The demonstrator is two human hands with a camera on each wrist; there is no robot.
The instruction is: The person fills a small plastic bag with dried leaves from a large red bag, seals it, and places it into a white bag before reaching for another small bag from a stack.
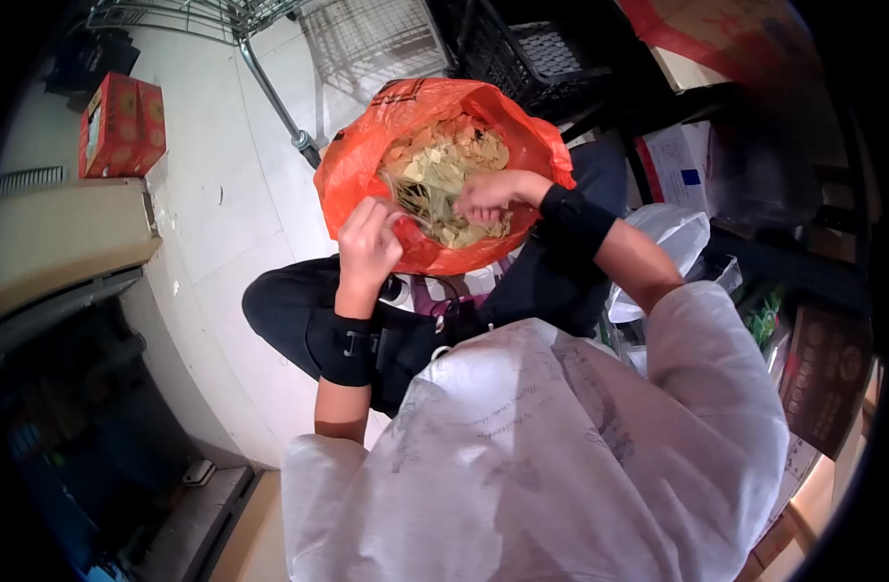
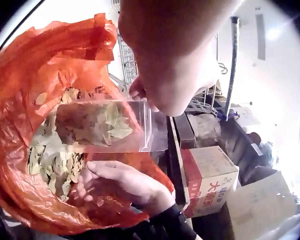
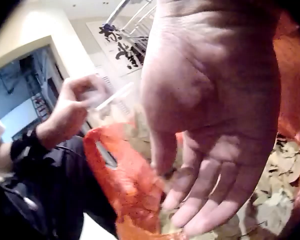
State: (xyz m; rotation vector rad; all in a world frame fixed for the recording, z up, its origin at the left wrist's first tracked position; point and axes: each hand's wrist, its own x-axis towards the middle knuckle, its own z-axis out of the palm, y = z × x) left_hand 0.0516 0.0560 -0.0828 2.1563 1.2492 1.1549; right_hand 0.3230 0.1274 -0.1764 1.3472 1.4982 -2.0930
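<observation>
An orange plastic bag [image 1: 352, 160] full of dry, pale green-brown leaves [image 1: 449, 155] stands open between the person's legs. At its near left rim, the left hand [image 1: 367, 242] pinches the top edge of a clear zip bag [image 2: 100, 125] with some leaves inside. That bag lies across the opening above the loose leaves [image 2: 52, 165]. The right hand [image 1: 498, 194] is inside the orange bag; in the right wrist view its fingers [image 3: 205, 200] hang loosely extended over the leaves, holding nothing visible. Palm side up, the right hand [image 2: 122, 182] shows beside the clear bag in the left wrist view.
A wire cart [image 1: 260, 78] and a black crate [image 1: 542, 58] stand beyond the orange bag. A red box [image 1: 124, 126] is at the far left. White plastic bags [image 1: 668, 233] and cartons lie at the right.
</observation>
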